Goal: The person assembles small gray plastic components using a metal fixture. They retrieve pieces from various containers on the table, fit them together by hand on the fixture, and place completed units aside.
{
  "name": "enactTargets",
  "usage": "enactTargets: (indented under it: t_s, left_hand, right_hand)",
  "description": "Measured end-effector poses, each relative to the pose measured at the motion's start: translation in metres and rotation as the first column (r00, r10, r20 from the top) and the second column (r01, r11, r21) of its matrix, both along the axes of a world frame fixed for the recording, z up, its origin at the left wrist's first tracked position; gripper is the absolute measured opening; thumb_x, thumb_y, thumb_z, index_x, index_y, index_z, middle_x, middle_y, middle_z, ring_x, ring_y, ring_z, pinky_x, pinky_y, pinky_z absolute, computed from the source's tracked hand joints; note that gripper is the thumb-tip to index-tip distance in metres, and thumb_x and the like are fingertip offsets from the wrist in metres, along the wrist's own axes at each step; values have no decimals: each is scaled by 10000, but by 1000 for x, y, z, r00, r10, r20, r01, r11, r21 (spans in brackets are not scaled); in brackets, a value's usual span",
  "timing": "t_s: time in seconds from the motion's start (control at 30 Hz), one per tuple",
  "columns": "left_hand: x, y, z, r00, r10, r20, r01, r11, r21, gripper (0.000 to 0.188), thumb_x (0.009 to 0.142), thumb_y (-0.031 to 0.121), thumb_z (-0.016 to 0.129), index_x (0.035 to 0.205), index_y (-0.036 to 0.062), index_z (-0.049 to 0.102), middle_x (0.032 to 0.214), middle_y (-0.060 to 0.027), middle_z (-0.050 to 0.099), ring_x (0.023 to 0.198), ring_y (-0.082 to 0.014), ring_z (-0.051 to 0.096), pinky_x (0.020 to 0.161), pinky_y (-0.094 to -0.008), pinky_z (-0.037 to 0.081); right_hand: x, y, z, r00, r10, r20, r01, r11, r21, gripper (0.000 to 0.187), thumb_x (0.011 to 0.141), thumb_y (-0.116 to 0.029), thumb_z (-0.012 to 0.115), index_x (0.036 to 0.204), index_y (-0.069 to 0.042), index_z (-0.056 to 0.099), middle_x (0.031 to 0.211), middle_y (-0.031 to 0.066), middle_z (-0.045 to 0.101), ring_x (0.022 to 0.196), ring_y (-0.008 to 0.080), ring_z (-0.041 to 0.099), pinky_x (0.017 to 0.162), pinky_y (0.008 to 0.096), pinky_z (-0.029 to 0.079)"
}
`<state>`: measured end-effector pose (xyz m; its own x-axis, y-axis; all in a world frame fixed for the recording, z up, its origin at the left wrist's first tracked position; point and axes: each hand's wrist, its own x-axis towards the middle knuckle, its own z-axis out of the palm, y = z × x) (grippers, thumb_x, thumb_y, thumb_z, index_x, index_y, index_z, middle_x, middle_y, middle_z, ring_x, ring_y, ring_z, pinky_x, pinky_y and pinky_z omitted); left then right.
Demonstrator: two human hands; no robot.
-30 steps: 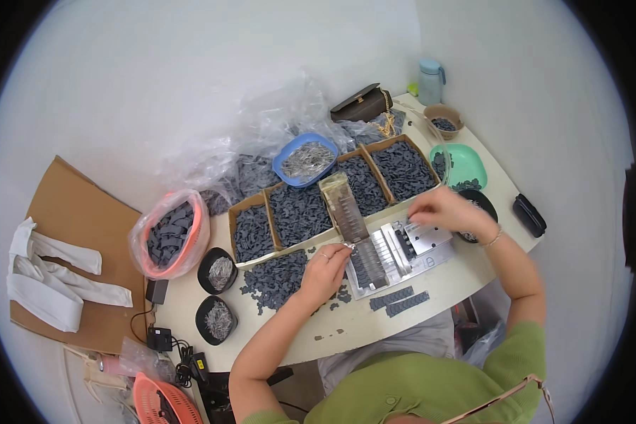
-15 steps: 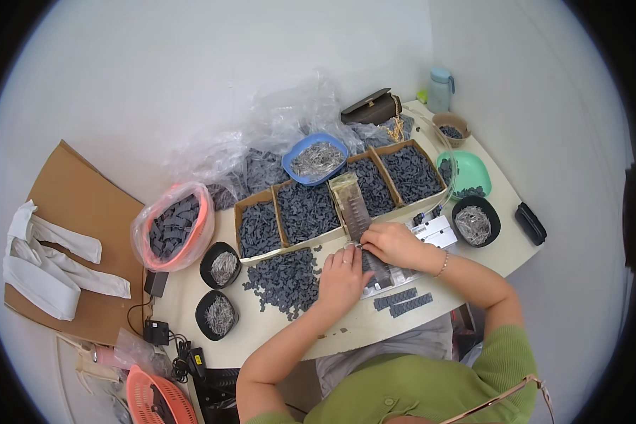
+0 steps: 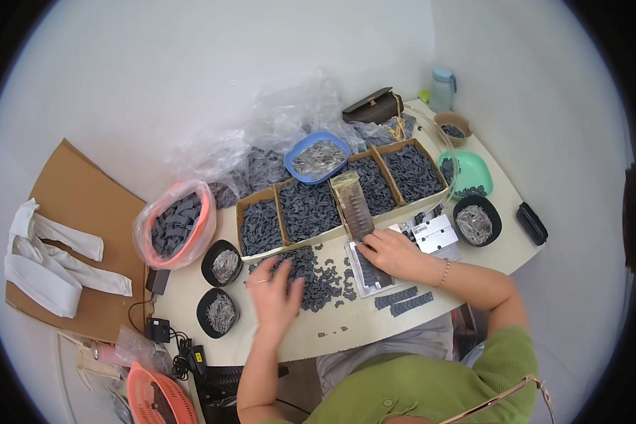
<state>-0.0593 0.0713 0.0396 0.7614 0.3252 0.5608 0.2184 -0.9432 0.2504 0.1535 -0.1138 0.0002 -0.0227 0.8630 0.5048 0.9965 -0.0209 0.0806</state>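
My left hand point(image 3: 275, 295) hovers with its fingers apart over the near-left edge of a loose pile of small dark grey plastic pieces point(image 3: 321, 286), and I see nothing in it. At the metal jig point(image 3: 360, 288), my right hand point(image 3: 397, 256) stays down with fingers bent together at the upper end; whatever they pinch is hidden. Dark pieces lie in the jig's channel, partly covered by that hand. A clear ribbed strip point(image 3: 355, 205) runs from the jig up over the box. Two joined dark strips point(image 3: 411, 304) rest on the table to the jig's right.
Behind the jig stands a divided cardboard box point(image 3: 290, 249) of dark pieces, with a blue bowl point(image 3: 287, 159) of metal pins on it. Black bowls of pins point(image 3: 203, 311) flank the work area. A green tray point(image 3: 482, 169) sits back right; a lined pink basket point(image 3: 208, 219) sits left.
My left hand has left the jig and moved left over the loose pile, its fingers spreading. My right hand stays at the jig, shifted only slightly.
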Motion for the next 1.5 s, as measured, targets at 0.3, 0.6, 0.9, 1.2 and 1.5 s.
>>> enactTargets:
  t_s: [0.3,0.6,0.9,1.2,1.5]
  left_hand:
    - [-122,108,-21,848,483,-218,-489,872,27,74,781,47,658,838,2,641,815,-167,601,795,-357,591,715,-438,464]
    - [-120,100,-10,804,504,-316,-510,857,67,47,776,44,661,790,21,623,790,-159,593,734,-347,595,662,-438,467]
    - [6,-19,-16,971,-240,3,228,915,-332,87,740,69,737,806,49,684,807,-99,618,770,-266,616,650,-355,503]
    - [70,-84,-43,892,-444,-84,445,896,-11,165,731,79,713,887,33,687,902,-83,602,812,-262,581,691,-361,496]
    - [47,-96,-48,861,-430,-270,451,892,17,635,784,316,701,1260,-51,496,1350,-234,445,1259,-371,428,1007,-479,369]
  right_hand:
    - [23,-53,24,946,-307,-100,313,949,44,169,791,-115,590,942,-71,649,852,99,579,831,273,582,704,411,478]
    - [62,-160,38,664,-675,-321,620,737,-268,125,716,-89,706,820,-62,641,837,87,598,826,291,608,698,404,496]
    - [66,-157,32,691,-628,-357,608,773,-182,83,726,-72,681,795,-53,638,813,86,592,808,286,594,682,398,485]
    - [63,-166,29,699,-598,-393,637,770,-40,47,720,-74,686,754,-59,657,769,92,606,773,285,602,669,391,483]
    - [54,-149,39,666,-510,-544,586,809,-42,134,810,-95,639,926,-40,603,793,125,624,751,323,614,643,401,482]
